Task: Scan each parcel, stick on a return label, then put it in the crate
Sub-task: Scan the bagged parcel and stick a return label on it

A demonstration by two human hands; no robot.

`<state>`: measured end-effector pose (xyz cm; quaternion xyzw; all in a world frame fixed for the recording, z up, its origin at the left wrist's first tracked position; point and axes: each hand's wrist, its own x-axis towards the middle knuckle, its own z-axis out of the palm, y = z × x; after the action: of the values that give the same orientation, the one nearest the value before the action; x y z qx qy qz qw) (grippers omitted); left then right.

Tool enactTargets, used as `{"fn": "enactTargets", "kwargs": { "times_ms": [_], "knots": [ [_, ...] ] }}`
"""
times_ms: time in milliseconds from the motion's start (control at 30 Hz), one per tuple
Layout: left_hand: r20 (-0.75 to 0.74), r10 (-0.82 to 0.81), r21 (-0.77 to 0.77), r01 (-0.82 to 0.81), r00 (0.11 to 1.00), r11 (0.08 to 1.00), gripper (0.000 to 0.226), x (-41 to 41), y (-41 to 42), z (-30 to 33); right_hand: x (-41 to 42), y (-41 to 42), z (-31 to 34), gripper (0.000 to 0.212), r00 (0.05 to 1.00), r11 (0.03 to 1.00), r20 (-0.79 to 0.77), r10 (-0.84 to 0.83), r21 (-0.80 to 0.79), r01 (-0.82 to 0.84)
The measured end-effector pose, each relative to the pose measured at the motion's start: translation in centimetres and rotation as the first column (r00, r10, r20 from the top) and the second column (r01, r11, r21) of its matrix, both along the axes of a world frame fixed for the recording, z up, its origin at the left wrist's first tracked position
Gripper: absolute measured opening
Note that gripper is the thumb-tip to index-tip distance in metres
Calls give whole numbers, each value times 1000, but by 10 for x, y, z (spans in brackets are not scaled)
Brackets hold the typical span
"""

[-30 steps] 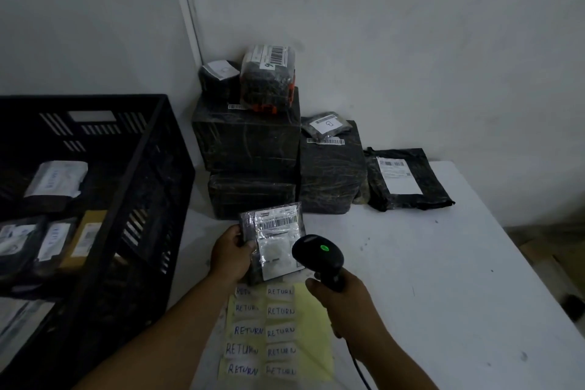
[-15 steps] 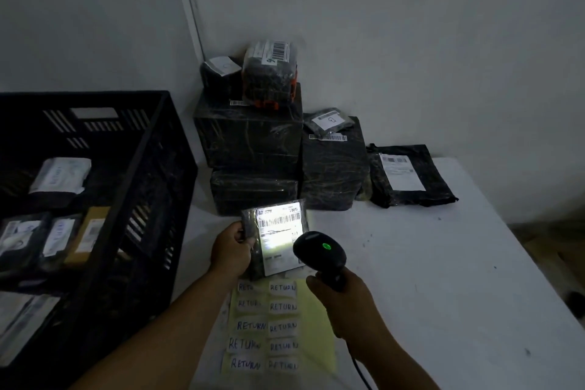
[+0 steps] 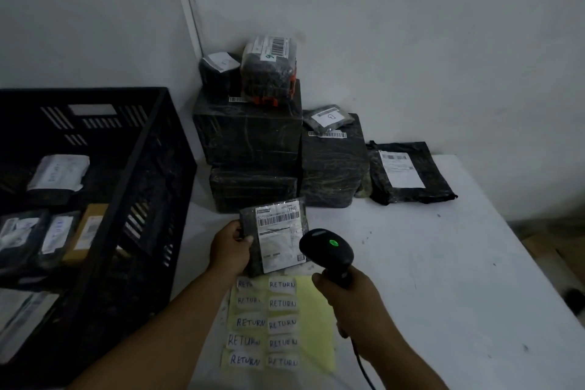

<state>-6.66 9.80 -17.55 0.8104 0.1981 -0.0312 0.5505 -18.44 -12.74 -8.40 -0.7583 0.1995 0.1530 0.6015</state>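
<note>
The bright scan light on the small parcel (image 3: 274, 236) is gone now, so I think the scan is done (green dot glows). My left hand (image 3: 230, 249) pinches the parcel above the return labels (image 3: 267, 323). My right hand (image 3: 346, 298) grips the scanner (image 3: 326, 252). The sticker comes next.

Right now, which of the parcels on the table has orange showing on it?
The bubble-wrapped parcel on top of the tallest stack, its barcode label facing up. Orange shows along its lower edge; the others look black.

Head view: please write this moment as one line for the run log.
step: scanning | left hand: holds small parcel, barcode up | right hand: grips scanner, green light on | return labels: on table | crate: holds parcels
</note>
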Motion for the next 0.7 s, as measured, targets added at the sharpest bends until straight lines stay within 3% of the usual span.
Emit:
{"fn": "enactTargets", "kwargs": {
  "times_ms": [133, 300, 500, 700],
  "knots": [
    [-8, 15, -11, -15, 1000, 1000, 30, 1, 1, -2, 3, -5, -14, 17, 998, 995, 36, -53, -84, 56],
    [-56, 35, -6, -35, 998, 999, 24, 2, 3, -10, 13, -25, -52, 34, 985, 940, 60, -161, -295, 171],
    [-115, 52, 64, -45, 992, 997, 30, 4, 9, -24, 28, -43, -84, 30, 991, 841, 30, -130, -525, 127],
    [-125, 25, 89, -14, 992, 996, 40, 7, 9, -24, 35, -48, -93, 35, 995, 800, -6, -100, -594, 77]
  ]
}}
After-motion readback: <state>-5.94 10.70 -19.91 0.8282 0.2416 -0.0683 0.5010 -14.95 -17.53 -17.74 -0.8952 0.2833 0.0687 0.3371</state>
